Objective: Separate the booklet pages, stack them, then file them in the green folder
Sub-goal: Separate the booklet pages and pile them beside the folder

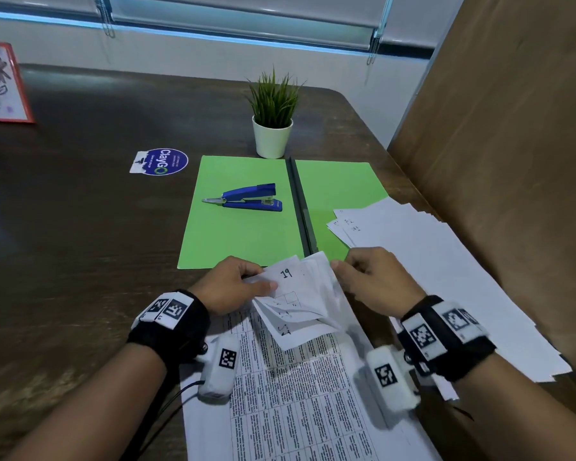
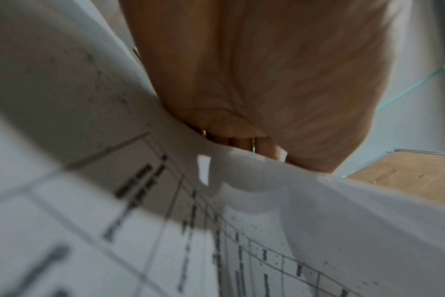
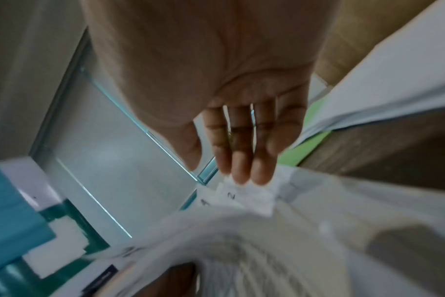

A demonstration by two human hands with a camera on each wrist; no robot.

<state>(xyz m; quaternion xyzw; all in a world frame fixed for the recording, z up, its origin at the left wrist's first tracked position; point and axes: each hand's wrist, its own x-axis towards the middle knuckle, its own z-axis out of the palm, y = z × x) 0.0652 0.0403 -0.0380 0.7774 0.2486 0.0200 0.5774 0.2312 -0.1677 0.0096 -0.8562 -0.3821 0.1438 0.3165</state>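
Observation:
The booklet (image 1: 296, 394) of printed white pages lies at the near table edge, its top corner lifted and fanned. My left hand (image 1: 233, 284) grips that corner, thumb on a page marked "19" (image 1: 288, 281). In the left wrist view its curled fingers (image 2: 241, 142) sit behind the bent sheets (image 2: 140, 201). My right hand (image 1: 369, 277) pinches the edge of one lifted page. The right wrist view shows its fingertips (image 3: 239, 172) on a numbered corner (image 3: 247, 199). The green folder (image 1: 240, 234) lies open just beyond both hands. Loose white pages (image 1: 429, 261) are piled to the right, overlapping its right flap.
A blue stapler (image 1: 250, 198) rests on the folder's left flap. Behind it stands a potted plant (image 1: 272, 118). A round blue sticker (image 1: 162, 161) and a red-framed picture (image 1: 0, 84) lie further left. A brown partition (image 1: 512, 128) borders the table on the right.

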